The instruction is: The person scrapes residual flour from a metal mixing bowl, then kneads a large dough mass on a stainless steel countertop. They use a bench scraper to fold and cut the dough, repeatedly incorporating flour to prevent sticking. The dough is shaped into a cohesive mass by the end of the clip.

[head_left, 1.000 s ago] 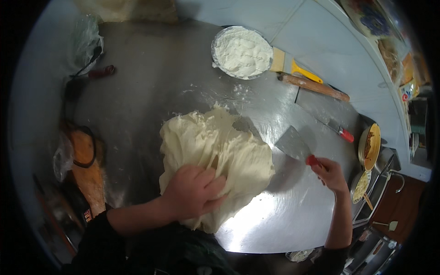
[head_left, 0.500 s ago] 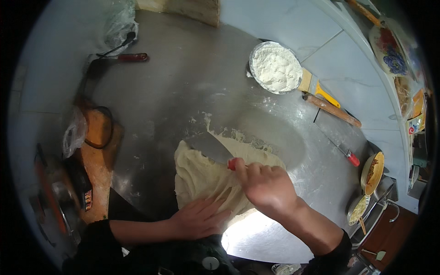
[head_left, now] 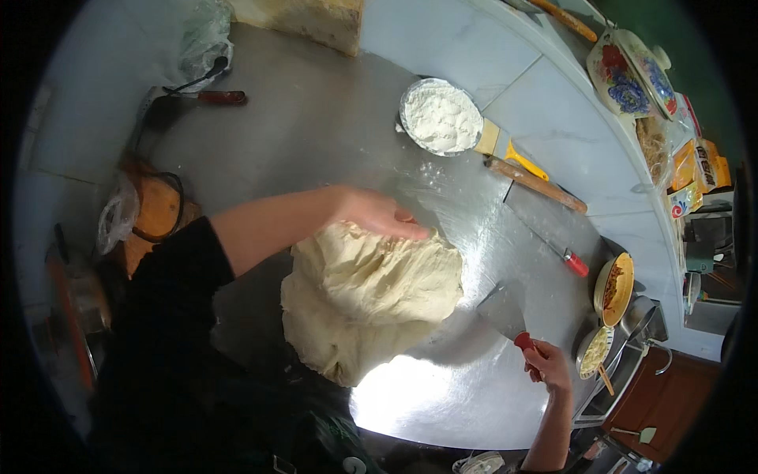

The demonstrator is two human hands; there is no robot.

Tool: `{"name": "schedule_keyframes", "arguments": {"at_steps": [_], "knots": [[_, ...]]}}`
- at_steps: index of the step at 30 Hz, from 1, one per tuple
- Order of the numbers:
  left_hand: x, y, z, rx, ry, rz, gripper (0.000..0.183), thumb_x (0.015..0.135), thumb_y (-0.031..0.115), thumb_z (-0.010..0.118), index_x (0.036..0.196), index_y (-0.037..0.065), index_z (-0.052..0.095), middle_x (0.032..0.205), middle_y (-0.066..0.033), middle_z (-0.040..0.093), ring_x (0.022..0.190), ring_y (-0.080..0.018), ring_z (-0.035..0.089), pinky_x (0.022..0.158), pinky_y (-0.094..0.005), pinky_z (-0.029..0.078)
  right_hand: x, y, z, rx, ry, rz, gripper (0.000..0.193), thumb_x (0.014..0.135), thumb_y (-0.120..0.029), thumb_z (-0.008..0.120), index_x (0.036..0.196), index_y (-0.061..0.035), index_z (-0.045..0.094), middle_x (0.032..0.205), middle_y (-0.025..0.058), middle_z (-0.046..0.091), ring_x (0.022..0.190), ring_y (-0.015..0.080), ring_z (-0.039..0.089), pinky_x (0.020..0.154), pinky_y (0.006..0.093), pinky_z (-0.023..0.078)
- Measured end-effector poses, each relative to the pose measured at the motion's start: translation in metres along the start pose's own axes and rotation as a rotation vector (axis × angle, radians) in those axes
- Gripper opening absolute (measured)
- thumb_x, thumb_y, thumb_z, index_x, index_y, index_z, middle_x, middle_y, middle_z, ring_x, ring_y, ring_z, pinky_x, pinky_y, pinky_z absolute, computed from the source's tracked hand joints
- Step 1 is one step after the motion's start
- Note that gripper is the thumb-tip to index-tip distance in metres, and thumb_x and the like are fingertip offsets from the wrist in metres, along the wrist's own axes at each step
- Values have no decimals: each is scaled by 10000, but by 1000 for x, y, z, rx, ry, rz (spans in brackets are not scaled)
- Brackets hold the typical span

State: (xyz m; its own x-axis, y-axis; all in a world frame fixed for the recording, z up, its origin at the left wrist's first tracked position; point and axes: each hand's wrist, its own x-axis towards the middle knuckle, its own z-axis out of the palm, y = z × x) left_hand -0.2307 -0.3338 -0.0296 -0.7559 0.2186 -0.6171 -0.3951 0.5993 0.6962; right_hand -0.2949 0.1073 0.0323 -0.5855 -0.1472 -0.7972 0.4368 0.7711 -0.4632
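A large, soft pale dough (head_left: 363,292) sits in a folded, creased heap on the metal worktop (head_left: 308,103). My left hand (head_left: 375,212) reaches across to the dough's far edge, its fingers pressed onto it and partly sunk in the folds. To the right of the dough, my right hand (head_left: 546,363) is closed round the red handle of a dough scraper (head_left: 504,310). The scraper's wide metal blade points up and left, apart from the dough and low over the worktop.
A bowl of flour (head_left: 442,117), a yellow-handled brush (head_left: 525,162) and a rolling pin (head_left: 537,184) line the far wall. A red-handled rod (head_left: 575,262) lies right, near two food bowls (head_left: 614,288) (head_left: 594,351). Far left lies a dark-red-handled tool (head_left: 223,98).
The spread dough is now gathered and folded into a thicker heap. My left hand went from its near side to its far edge; the right hand carried the scraper off rightward.
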Motion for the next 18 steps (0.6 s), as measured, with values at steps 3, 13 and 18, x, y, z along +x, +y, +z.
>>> {"name": "schedule_keyframes", "arguments": {"at_steps": [3,13,18], "knots": [[-24,7,10,173,-122,165,778,756,560,600,1281,12,428,1232,-203,502,1108,-341,502,945,-392,403,24,-22,-11,-134,-56,68,277,832,-233,626,975,4,640,544,27,531,375,70,426,336,219,299],[-98,-12,86,233,367,520,683,808,526,536,1299,65,423,1308,-183,436,1172,-374,434,993,-458,318,109,-231,219,-438,-595,-353,278,796,-284,594,864,-23,660,604,43,566,537,127,542,493,276,415],[-125,-15,118,243,508,495,626,831,484,523,1289,67,430,1346,-167,392,1234,-371,370,1028,-475,271,59,-220,263,-967,-214,-1264,245,777,-232,639,1008,-151,639,684,67,568,597,174,550,495,307,407]]}}
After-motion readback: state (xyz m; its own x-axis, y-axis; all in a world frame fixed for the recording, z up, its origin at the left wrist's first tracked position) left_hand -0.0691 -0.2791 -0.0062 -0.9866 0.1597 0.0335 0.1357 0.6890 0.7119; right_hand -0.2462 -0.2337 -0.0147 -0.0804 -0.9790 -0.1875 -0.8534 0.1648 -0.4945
